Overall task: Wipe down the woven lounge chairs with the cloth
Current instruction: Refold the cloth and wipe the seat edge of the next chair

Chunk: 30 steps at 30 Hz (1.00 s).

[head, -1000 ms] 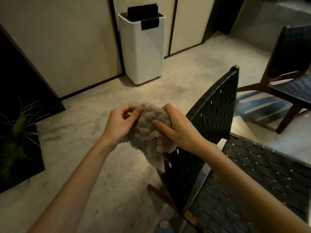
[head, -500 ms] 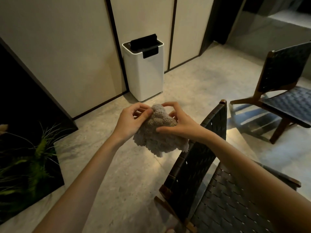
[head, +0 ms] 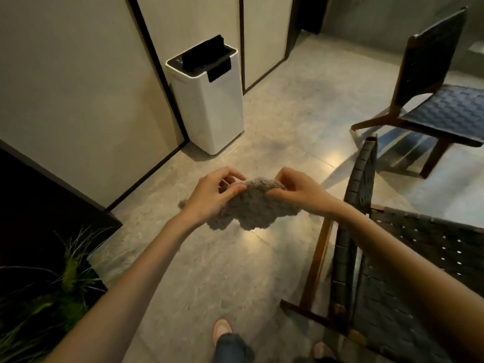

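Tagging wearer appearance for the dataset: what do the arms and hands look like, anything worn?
The left forearm and right forearm are bare to the frame edge, no sleeves in view. No gloves, watch, bands or rings visible on the left hand or right hand.

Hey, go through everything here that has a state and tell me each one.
cloth: bunched, held in the air, touching no chair.
left grip: pinching the cloth's edge.
right grip: pinching the cloth's other edge.
near woven chair: upright, untouched by the cloth.
far woven chair: upright.
white unit: upright by the wall.
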Each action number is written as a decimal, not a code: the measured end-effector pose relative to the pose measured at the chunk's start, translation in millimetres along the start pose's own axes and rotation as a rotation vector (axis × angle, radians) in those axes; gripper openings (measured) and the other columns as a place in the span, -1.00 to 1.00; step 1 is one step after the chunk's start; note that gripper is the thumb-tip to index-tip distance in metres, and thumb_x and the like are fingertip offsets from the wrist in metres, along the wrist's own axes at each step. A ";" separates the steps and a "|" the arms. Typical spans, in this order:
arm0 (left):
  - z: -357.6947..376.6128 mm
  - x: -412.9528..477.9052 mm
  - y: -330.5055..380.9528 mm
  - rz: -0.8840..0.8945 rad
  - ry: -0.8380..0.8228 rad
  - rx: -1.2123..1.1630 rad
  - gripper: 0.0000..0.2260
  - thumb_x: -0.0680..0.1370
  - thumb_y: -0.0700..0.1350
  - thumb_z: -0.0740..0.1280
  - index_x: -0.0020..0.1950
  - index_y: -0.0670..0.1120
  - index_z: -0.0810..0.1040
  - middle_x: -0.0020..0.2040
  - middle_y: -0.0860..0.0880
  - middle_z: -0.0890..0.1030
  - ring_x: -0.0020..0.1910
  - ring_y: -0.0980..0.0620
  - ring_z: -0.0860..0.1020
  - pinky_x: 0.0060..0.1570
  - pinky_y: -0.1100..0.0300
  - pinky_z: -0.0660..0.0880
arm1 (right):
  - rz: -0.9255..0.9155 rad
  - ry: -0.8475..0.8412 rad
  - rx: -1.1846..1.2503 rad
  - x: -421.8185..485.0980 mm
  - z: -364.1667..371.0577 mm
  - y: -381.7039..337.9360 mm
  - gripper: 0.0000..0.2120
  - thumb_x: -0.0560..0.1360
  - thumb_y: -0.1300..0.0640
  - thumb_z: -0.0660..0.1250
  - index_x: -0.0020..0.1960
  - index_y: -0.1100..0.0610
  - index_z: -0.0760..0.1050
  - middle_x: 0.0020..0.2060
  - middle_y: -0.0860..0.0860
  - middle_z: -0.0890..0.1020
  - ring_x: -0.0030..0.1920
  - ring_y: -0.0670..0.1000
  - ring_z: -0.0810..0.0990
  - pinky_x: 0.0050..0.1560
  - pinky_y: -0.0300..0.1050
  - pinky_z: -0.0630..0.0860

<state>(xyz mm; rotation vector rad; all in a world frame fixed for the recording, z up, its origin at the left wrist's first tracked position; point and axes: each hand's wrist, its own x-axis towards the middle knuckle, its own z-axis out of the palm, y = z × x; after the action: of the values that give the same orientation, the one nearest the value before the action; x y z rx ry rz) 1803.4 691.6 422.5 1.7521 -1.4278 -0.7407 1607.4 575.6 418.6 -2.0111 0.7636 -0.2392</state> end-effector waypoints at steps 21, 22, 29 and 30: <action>48.5 277.2 -69.9 0.371 -0.773 0.233 -0.85 0.50 0.09 0.36 0.01 0.18 0.44 0.12 0.01 0.32 0.16 0.07 0.24 0.13 0.21 0.21 | 0.290 0.495 -0.090 115.5 -56.0 45.9 -0.84 0.56 0.23 0.27 0.04 0.00 0.49 -0.07 -0.14 0.56 0.01 -0.15 0.56 0.06 -0.27 0.50; 52.2 296.0 -66.7 0.416 -0.754 0.240 -0.88 0.51 0.07 0.35 -0.02 0.16 0.45 0.09 0.03 0.35 0.13 0.08 0.28 0.09 0.22 0.23 | 0.331 0.517 -0.075 125.7 -64.4 51.4 -0.83 0.56 0.22 0.26 0.03 -0.04 0.47 -0.09 -0.18 0.54 0.00 -0.19 0.53 0.04 -0.32 0.48; 67.0 405.1 -33.2 0.520 -0.917 0.301 -0.97 0.61 -0.07 0.22 0.03 0.04 0.42 -0.01 0.07 0.52 -0.06 0.10 0.52 -0.18 0.40 0.39 | 0.547 0.623 -0.174 160.7 -109.7 71.8 -0.87 0.54 0.12 0.31 0.09 0.04 0.52 -0.07 -0.07 0.56 -0.03 -0.14 0.48 -0.03 -0.29 0.47; 71.6 414.5 -25.6 0.540 -0.941 0.304 -0.97 0.63 -0.07 0.18 0.04 0.05 0.39 -0.02 0.05 0.51 -0.11 0.12 0.51 -0.23 0.39 0.41 | 0.588 0.620 -0.210 162.4 -111.3 75.3 -0.86 0.52 0.07 0.34 0.07 0.02 0.51 -0.08 -0.06 0.55 -0.03 -0.12 0.45 -0.02 -0.25 0.46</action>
<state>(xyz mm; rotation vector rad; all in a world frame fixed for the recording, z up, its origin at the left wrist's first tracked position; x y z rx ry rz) 1847.3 275.9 369.7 1.1029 -2.6132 -1.1436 1653.2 371.2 394.8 -1.8060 1.7906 -0.4551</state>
